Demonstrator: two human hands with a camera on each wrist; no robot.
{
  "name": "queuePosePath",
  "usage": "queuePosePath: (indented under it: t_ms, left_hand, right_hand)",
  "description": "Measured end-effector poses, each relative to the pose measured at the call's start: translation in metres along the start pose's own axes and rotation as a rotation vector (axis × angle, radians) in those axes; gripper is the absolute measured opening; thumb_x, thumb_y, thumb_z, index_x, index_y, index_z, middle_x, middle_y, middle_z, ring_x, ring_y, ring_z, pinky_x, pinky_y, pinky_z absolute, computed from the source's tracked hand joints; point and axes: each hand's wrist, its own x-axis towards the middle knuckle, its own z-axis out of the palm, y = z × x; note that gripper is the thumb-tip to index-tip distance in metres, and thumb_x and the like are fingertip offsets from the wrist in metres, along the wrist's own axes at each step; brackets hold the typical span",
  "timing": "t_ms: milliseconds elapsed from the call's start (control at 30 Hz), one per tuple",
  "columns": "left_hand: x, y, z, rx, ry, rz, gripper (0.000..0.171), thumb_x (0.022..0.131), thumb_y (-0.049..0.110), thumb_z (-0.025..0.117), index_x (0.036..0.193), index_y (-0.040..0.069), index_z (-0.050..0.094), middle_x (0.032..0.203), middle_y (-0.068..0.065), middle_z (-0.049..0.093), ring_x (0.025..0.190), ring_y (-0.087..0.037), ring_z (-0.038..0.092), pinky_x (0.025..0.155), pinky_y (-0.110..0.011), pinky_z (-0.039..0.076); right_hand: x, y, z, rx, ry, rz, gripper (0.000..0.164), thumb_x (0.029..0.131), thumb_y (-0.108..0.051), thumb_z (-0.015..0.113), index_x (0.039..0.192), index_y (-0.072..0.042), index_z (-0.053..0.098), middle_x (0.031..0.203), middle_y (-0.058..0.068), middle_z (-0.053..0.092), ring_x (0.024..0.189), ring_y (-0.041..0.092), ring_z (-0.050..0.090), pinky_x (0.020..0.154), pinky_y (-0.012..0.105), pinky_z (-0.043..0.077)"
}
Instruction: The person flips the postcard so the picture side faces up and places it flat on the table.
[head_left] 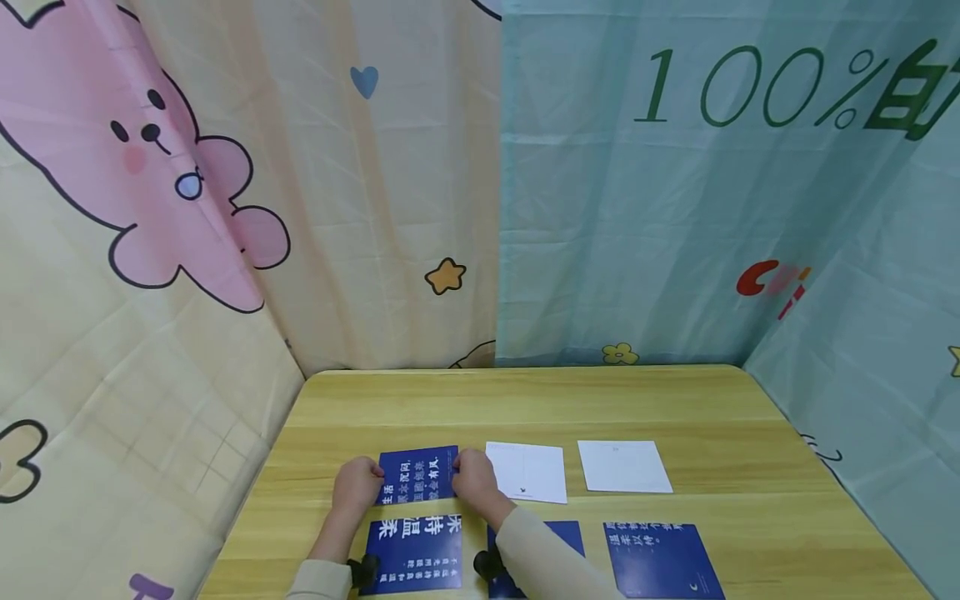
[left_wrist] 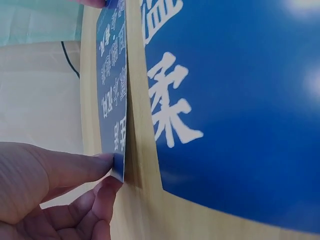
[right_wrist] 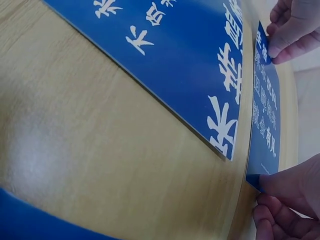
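Left hand: the left hand (head_left: 356, 483) pinches the left edge of a blue card (head_left: 417, 473) between thumb and fingers (left_wrist: 75, 167); the left wrist view shows that edge lifted a little off the wood.
Right hand: the right hand (head_left: 474, 475) pinches the opposite, right edge of the same card, thumb over fingers at its corner (right_wrist: 287, 187).
Blue card: it bears white Chinese characters and sits in the far row of cards at the left end, held between both hands over the wooden table (head_left: 525, 400).
Card below it: a second blue card with large white characters (head_left: 415, 552) lies flat just nearer to the person, apart from the held one by a narrow strip of bare wood.
Far row: two white cards lie to the right of the held card, one (head_left: 527, 472) just beside the right hand and another (head_left: 624, 466) further right.
Near row: a blue card (head_left: 663, 560) lies flat at the right; another blue card (head_left: 564, 537) is mostly hidden under the right sleeve.
Surroundings: printed cloth hangs round the table, cream with a pink cartoon bear (head_left: 150, 167) on the left, pale green with "100%" (head_left: 757, 87) on the right.
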Motion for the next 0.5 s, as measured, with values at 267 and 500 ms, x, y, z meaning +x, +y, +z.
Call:
queuePosePath:
  t_ms: [267,500]
  left_hand:
    - [-0.0008,-0.0018,-0.0009,0.055,0.011,-0.030,0.004,0.075,0.000,0.066,0.072,-0.003,0.066,0.073,-0.013,0.062,0.063,-0.026,0.056,0.058,-0.040,0.047]
    - [-0.0004,-0.0064,-0.0009,0.046,0.005,-0.003,0.004,0.075,0.000,0.066,0.071,-0.001,0.065,0.071,-0.011,0.062,0.061,-0.024,0.055,0.055,-0.038,0.045]
  right_hand:
    - [-0.0011,-0.0020,-0.0002,0.007,-0.003,0.026,0.016,0.069,0.008,0.064,0.083,0.003,0.069,0.077,0.010,0.065,0.070,0.021,0.061,0.063,0.033,0.051]
    - [-0.0001,-0.0012,0.0011,-0.006,-0.007,0.033,0.015,0.071,0.007,0.065,0.085,0.003,0.068,0.079,0.009,0.065,0.072,0.021,0.061,0.065,0.034,0.051]
